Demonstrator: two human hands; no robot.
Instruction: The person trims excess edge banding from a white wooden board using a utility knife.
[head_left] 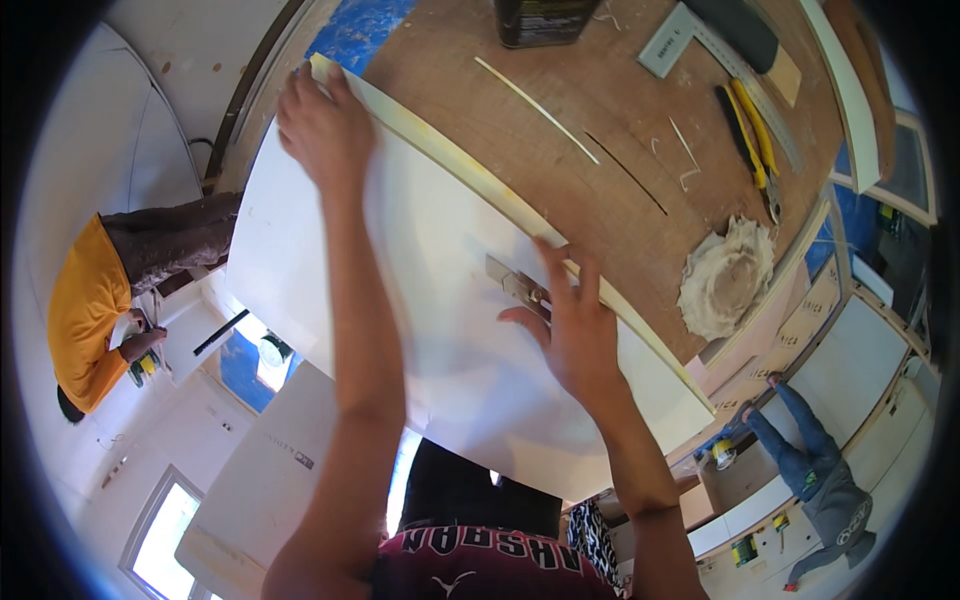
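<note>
A large white panel [440,370] lies below me with a pale yellowish strip [450,165] along its far edge. My left hand [325,125] is closed over the upper left end of this strip and the panel's edge. Lower right, my right hand [575,315] rests with fingers apart on the strip and panel, thumb stretched out. A small metal tool [508,275] lies on the panel beside that thumb, partly hidden by the hand; whether they touch I cannot tell.
The brown bench [430,100] holds a dark can [540,20], metal square [668,40], yellow-handled pliers [748,130], thin sticks [535,108] and crumpled cloth [722,275]. A co-worker in orange [85,290] works at left; another in grey [830,500] is at lower right.
</note>
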